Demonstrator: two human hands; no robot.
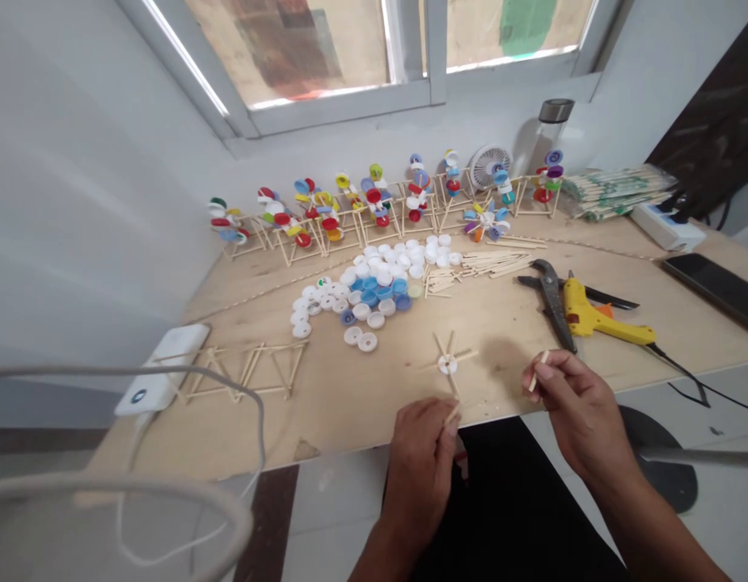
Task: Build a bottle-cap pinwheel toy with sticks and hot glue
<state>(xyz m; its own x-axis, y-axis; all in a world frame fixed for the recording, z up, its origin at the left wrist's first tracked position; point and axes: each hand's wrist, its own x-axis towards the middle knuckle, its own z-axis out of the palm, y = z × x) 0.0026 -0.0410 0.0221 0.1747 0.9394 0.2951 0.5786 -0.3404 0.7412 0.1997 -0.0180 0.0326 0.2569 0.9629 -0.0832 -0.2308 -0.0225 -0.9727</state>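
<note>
My left hand [423, 453] is closed on a short wooden stick [452, 415] at the table's front edge. Between thumb and fingers my right hand [576, 404] pinches another short wooden stick [538, 372], held near upright. Just beyond my left hand lies a white cap hub [447, 364] with several sticks pointing outward like spokes. Farther back is a pile of white caps [398, 259] with blue caps [382, 289] among them. Loose short sticks [495, 263] lie to the right of that pile.
Yellow glue gun [604, 321] and dark pliers [552, 299] lie at right, near a phone [716, 287]. Stick frames with coloured caps [331, 222] line the back. A bare stick frame [246, 372] and white power strip [161, 372] are at left; a grey cable crosses there.
</note>
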